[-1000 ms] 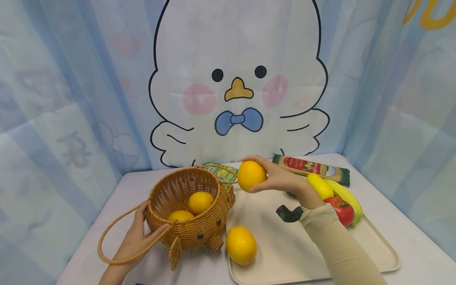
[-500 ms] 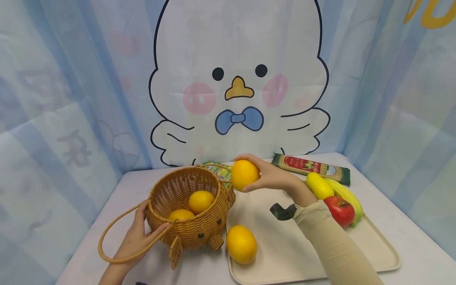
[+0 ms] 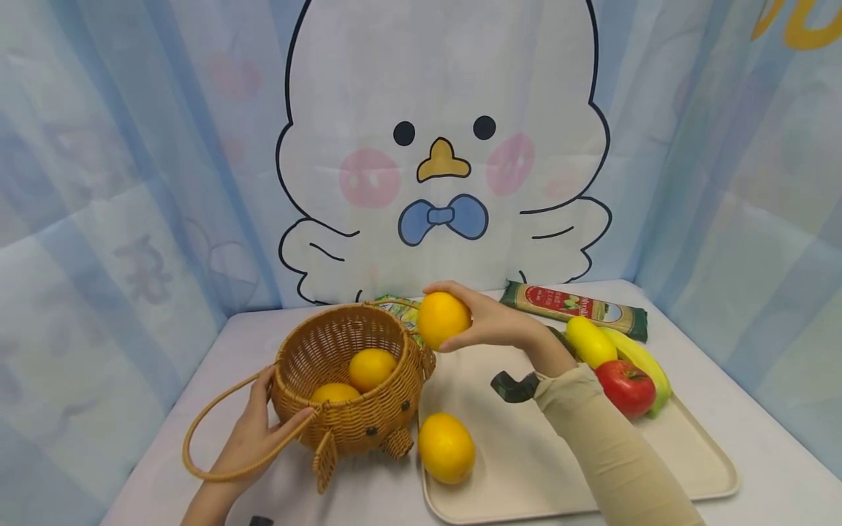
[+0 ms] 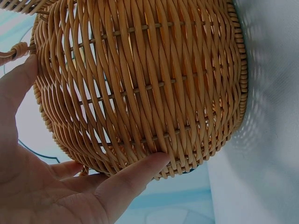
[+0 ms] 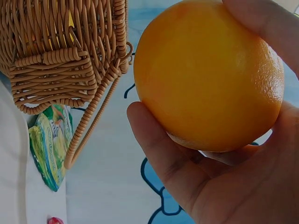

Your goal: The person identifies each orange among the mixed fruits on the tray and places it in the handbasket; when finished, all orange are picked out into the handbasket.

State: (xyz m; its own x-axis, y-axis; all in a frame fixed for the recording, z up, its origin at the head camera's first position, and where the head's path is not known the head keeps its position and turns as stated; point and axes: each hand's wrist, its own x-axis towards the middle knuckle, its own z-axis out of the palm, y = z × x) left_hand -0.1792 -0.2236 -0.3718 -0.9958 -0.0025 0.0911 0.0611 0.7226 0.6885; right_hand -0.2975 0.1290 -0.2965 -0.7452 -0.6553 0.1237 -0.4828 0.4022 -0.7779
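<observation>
An orange point(image 3: 444, 321) is held aloft just right of the basket point(image 3: 349, 427), outside its rim, the right hand's point(image 3: 492, 321) thumb and fingers clamped round it. The left hand point(image 3: 246, 431) clasps the basket's left side, thumb and fingers apart and curved against the wicker. The work looks about half done: a far orange point(image 3: 372, 370) and a near orange point(image 3: 335, 393) lie inside, one is in hand, and a loose orange point(image 3: 446, 448) sits on the near left of the tray point(image 3: 520, 467). At the tray's right, an apple point(image 3: 625, 389), a banana point(image 3: 639, 365) and a yellow fruit point(image 3: 590, 341) huddle together, seemingly untouched; a dark green item beside them is too hidden to name. A long packet point(image 3: 575, 305) lies at the tray's far edge, a green packet point(image 3: 404, 313) behind the basket. All rest on a white table point(image 3: 243, 343), walled on the left, right and far sides by a pale blue curtain point(image 3: 118, 183), a cartoon chick point(image 3: 441, 80) printed on its far panel.
</observation>
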